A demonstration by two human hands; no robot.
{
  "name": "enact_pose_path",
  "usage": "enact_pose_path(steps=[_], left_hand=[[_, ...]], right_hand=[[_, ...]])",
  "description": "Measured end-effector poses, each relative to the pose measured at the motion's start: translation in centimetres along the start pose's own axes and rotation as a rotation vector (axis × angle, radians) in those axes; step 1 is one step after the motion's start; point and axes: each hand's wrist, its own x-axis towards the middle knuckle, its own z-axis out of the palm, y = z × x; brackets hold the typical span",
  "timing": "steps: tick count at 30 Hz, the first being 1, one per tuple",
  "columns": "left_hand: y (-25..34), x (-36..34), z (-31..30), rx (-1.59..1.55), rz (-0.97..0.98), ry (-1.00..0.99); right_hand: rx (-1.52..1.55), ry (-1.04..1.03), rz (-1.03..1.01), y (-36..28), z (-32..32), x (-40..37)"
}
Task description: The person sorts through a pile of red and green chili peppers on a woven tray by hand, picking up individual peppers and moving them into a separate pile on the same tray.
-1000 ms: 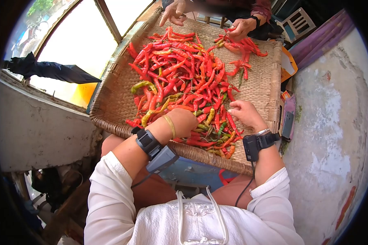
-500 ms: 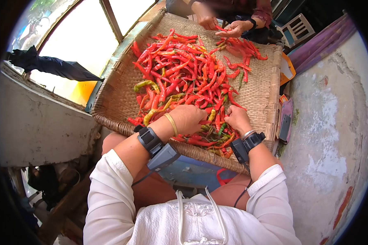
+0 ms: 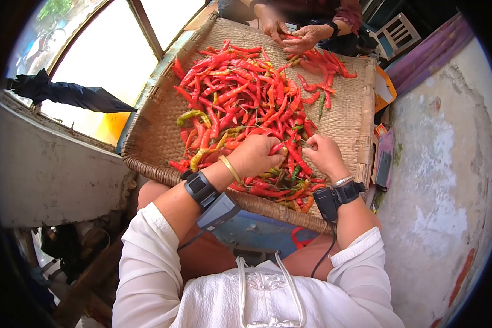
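Woven tray [image 3: 344,117], red chillies [image 3: 246,93], bright window [image 3: 109,54], peeling wall [image 3: 443,164]

On your left stands an arched window [image 3: 109,54], bright with daylight, and a folded dark umbrella [image 3: 65,93] lies along its whitewashed sill [image 3: 49,175]. On your right rises a peeling plaster wall [image 3: 443,164], with a dark phone [image 3: 384,168] lying at its foot. Farther off you see a purple cloth [image 3: 432,49] and a white slatted chair [image 3: 399,30].

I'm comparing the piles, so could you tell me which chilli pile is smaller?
The far-right pile beside the other person's hands; the central heap is larger.
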Motion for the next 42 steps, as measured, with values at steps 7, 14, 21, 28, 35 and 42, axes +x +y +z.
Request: enact_pose_path(steps=[7,14,21,28,35,42], left_hand=[[-0.6,0.1,0.2,0.116,0.041,-0.002],[0.5,-0.2,0.2,-0.049,0.179,0.037],[-0.6,0.3,0.4,-0.199,-0.022,-0.049],[-1.2,0.8,-0.5,-1.07,-0.163,0.059],[-0.9,0.5,0.5,-1.115,-0.111,0.048],[-1.9,0.9,-2.3,-0.501,-0.043,0.153]], right_hand=[[-0.083,-0.361,-0.038,-1.1,0.3,-0.2],[1.301,-0.337,0.183,-4.6,-3.4,-1.3],[1.47,-0.038,0.238,0.1,-4.3,0.7],[1.496,-0.058,0.385,-0.8,-2.3,0.4],[0.98,-0.458,-0.03,-6.2,0.2,-1.3],[1.308,-0.417,0.242,-2.8,-2.3,0.0]])
